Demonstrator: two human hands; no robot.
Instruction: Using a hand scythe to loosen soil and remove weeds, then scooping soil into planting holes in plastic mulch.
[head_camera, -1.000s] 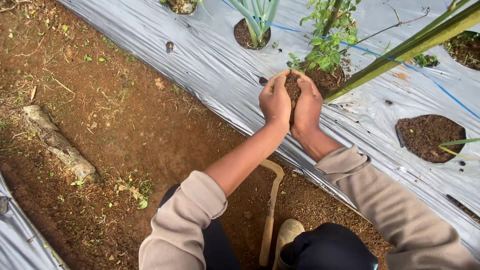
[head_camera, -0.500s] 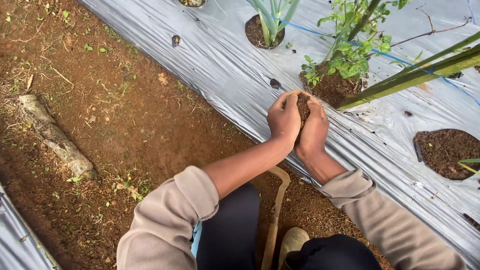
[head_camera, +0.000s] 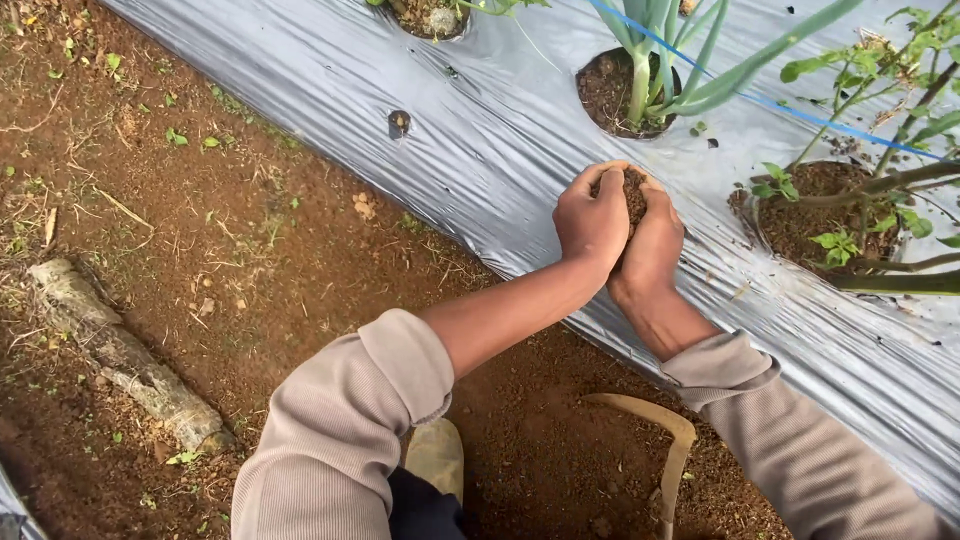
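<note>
Cupping a clump of dark brown crumbly soil (head_camera: 634, 193): left hand (head_camera: 592, 222) and right hand (head_camera: 652, 243) pressed together, fingers curled closed around it, top of the clump showing between the thumbs. All held above the silver plastic mulch sheet (head_camera: 500, 150), nothing dropped yet. Nearest planting hole with the pale green onion-like stalks (head_camera: 640, 85) sits just beyond the hands on the sheet; leafy seedling hole (head_camera: 815, 210) further right. Soil not in any hole yet. Curved wooden tool handle (head_camera: 665, 440) lies on bare ground below the sheet.
</note>
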